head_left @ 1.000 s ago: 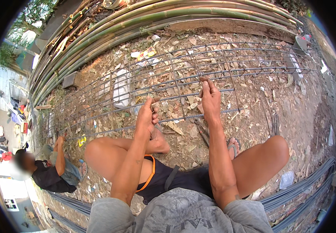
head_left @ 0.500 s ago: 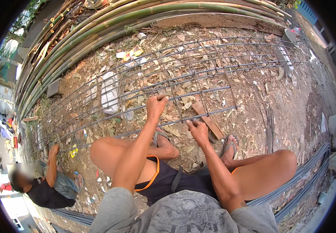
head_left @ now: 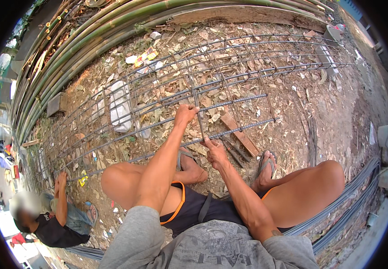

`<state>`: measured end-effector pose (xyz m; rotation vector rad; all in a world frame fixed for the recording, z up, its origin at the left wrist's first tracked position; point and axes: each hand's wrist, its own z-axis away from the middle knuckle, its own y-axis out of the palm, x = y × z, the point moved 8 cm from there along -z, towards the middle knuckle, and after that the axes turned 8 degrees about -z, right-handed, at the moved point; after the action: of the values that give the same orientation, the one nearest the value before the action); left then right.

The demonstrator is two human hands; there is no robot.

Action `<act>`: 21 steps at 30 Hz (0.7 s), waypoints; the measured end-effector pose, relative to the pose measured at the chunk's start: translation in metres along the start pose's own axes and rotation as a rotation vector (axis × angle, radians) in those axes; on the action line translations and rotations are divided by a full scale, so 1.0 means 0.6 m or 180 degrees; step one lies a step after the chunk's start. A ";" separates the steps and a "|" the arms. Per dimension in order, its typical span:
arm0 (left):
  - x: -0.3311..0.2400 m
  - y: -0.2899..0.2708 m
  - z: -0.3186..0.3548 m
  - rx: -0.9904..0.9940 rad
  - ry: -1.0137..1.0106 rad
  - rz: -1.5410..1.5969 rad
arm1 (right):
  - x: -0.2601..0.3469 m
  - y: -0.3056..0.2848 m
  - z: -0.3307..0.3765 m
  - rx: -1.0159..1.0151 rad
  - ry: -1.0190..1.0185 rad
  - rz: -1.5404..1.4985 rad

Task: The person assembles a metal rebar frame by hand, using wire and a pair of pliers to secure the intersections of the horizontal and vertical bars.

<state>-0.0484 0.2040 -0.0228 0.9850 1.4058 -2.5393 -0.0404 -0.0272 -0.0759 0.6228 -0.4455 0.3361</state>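
Here, rebar cage point(head_left: 212, 85) lies lengthwise on leaf-littered ground point(head_left: 292, 98), in front of squatting person. Left hand point(head_left: 186, 113) clenched round upright stirrup bar at upper long bar. Right hand point(head_left: 214, 150) grips nearest long bar point(head_left: 167, 150), fingers closed. Wooden block point(head_left: 239, 133) under cage. Second person point(head_left: 50, 215) crouches far left.

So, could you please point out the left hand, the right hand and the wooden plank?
left hand point(head_left: 186, 114), head view, the knuckles
right hand point(head_left: 215, 151), head view, back of the hand
wooden plank point(head_left: 240, 134), head view, its middle
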 end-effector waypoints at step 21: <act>0.010 0.016 0.005 0.0091 -0.0217 0.0853 | 0.037 -0.008 -0.008 -0.0188 -0.0544 0.0435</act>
<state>-0.0511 0.1977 -0.0321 1.0052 1.1370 -2.3783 -0.0182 -0.0245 -0.0707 0.5668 -0.6616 0.3996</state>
